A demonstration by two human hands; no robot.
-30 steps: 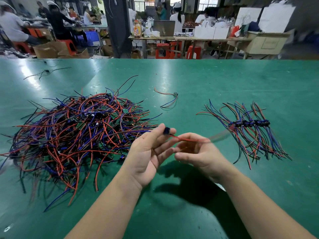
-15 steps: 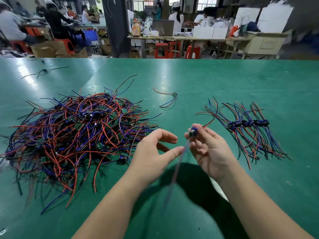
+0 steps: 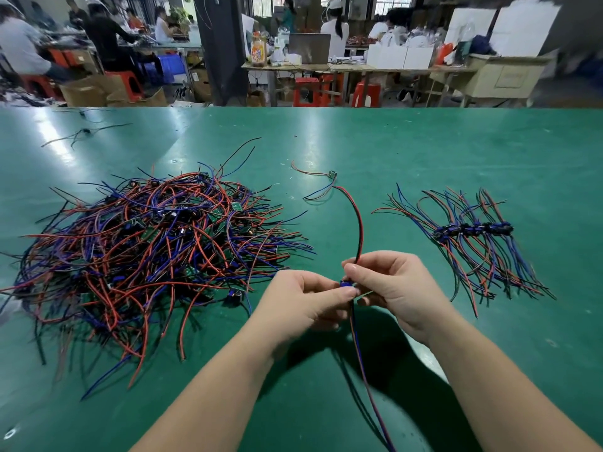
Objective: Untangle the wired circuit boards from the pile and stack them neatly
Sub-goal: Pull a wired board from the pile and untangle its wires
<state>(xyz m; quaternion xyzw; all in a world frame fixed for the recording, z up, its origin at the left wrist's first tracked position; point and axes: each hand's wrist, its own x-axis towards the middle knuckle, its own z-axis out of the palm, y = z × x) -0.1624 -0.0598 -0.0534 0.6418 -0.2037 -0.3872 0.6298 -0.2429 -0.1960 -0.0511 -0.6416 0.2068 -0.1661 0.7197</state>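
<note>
A large tangled pile [image 3: 146, 252] of small circuit boards with red, blue and black wires lies on the left of the green table [image 3: 424, 151]. On the right sits a neat row of stacked boards [image 3: 473, 230], wires fanned to both sides. Between them, above the table, both hands hold one wired board [image 3: 346, 284]. My left hand [image 3: 303, 298] pinches the small blue part. My right hand [image 3: 394, 285] pinches it from the other side and holds its red-black wire [image 3: 359, 223], which arcs upward. Other wires hang down toward me.
A single loose board with wires [image 3: 328, 181] lies beyond my hands. Stray black wires [image 3: 85, 132] lie far left on the table. Behind the table's far edge are people at workbenches, red stools and cardboard boxes.
The board was held by my right hand alone half a second ago; now both hands pinch it together. Its wires now run vertically, one arcing up and others hanging down.
</note>
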